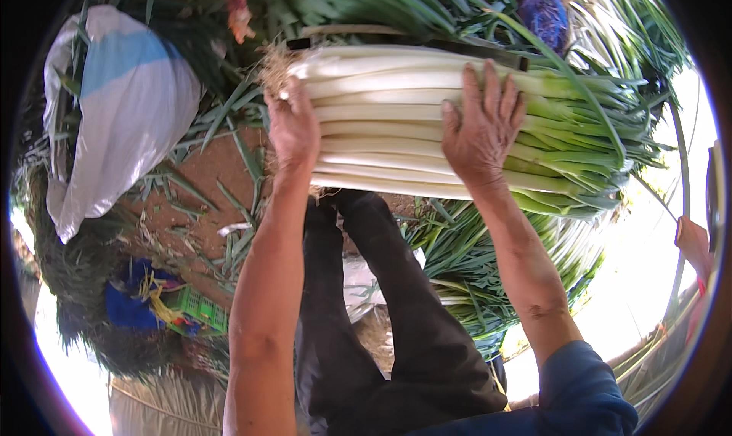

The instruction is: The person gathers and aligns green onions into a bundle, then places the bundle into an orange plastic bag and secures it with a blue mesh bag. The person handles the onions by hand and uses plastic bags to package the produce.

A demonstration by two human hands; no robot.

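A broad bundle of long green onions [389,121] lies crosswise before me, roots at the left, white stalks in the middle and green leaves at the right. Against the root end rests my left hand [291,124], its thumb over the stalk ends. My right hand [486,121] lies spread on top of the stalks, near where white turns green, fingers pointing away from me. Neither hand closes around a stalk. Part of a dark, flat-edged support [486,52] shows along the bundle's far side; the rest of it is hidden beneath.
A white and blue plastic sack [137,98] stands at the left. Loose leaves litter the brown ground [229,150]. More green onions [474,276] lie at the right of my legs and beyond the bundle. A green plastic crate [200,310] sits at the lower left.
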